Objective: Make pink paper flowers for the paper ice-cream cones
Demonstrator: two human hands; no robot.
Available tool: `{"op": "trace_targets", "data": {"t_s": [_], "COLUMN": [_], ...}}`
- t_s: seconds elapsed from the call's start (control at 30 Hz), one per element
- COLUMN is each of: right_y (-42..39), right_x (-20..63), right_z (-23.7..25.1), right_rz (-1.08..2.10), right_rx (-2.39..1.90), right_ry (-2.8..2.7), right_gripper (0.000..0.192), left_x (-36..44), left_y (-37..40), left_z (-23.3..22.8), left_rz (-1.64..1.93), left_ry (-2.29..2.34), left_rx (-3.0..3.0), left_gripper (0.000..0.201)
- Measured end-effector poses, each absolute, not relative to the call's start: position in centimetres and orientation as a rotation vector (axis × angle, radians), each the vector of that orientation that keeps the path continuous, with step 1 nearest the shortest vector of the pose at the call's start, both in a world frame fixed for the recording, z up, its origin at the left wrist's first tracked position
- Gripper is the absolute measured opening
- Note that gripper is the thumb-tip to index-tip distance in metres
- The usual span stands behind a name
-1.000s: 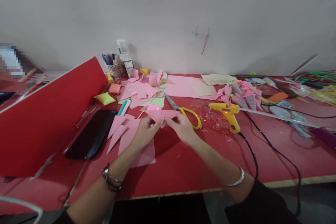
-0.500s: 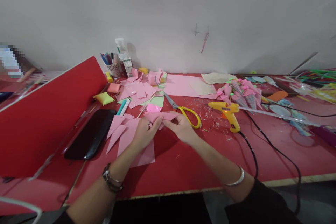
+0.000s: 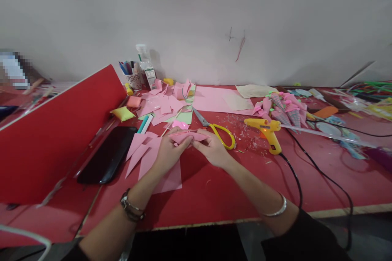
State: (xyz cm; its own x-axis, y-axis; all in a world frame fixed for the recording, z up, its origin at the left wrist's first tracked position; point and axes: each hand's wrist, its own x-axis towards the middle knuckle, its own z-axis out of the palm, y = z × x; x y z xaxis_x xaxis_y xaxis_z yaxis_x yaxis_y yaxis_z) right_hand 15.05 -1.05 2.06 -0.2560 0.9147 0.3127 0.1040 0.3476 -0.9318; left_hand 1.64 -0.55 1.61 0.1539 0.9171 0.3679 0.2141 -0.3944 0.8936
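Hands meet at mid-tabletop: left hand (image 3: 168, 153) and right hand (image 3: 211, 149) each pinch an end of a folded pink paper piece (image 3: 186, 136), held just above the red tabletop (image 3: 232, 187), fingers closed on it from both sides. Pink paper triangles (image 3: 143, 153) lie under and beside the left hand, a black phone (image 3: 107, 155) further left, yellow-handled scissors (image 3: 216, 130) just beyond the right hand, a yellow glue gun (image 3: 266, 130) near to the right with its black cord (image 3: 309, 171) trailing off. Red divider board (image 3: 58, 134) stands at left; pale wall (image 3: 196, 28) behind, pen cup (image 3: 133, 77) and scattered pink scraps (image 3: 165, 104) along it.
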Motion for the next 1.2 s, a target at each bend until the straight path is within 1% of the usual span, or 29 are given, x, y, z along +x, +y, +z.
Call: {"op": "trace_targets", "data": {"t_s": [0.1, 0.27, 0.37, 0.47, 0.57, 0.67, 0.77, 0.93, 1.2], "right_y": [-1.1, -0.9, -0.8, -0.8, -0.9, -0.9, -0.9, -1.0, -1.1], "right_x": [15.0, 15.0, 14.8, 14.7, 14.6, 14.6, 14.7, 14.8, 15.0], "right_z": [1.9, 1.2, 1.1, 1.2, 1.3, 1.4, 1.4, 1.4, 1.5], "right_rz": [1.021, 1.081, 1.239, 1.395, 1.473, 1.51, 1.518, 1.488, 1.312], "right_rx": [-0.987, -1.062, -1.017, -1.026, -1.026, -1.035, -1.055, -1.039, -1.105], "right_ry": [-1.624, -1.523, -1.368, -1.27, -1.3, -1.336, -1.363, -1.441, -1.43], "right_gripper": [0.016, 0.005, 0.01, 0.018, 0.02, 0.028, 0.031, 0.028, 0.029], "left_x": [1.7, 1.7, 1.7, 1.7, 1.7, 1.8, 1.8, 1.9, 1.8], "left_y": [-0.5, -0.5, -0.5, -0.4, -0.4, -0.4, -0.4, -0.4, -0.2], "left_z": [1.6, 1.6, 1.5, 1.4, 1.4, 1.4, 1.5, 1.4, 1.4], "left_rz": [1.289, 1.283, 1.296, 1.304, 1.284, 1.26, 1.266, 1.248, 1.205], "left_ry": [1.129, 1.151, 1.161, 1.159, 1.138, 1.144, 1.179, 1.151, 1.033], "left_rx": [1.705, 1.62, 1.558, 1.53, 1.493, 1.453, 1.429, 1.253, 1.199], "left_gripper": [0.013, 0.012, 0.012, 0.016, 0.017, 0.015, 0.018, 0.021, 0.022]}}
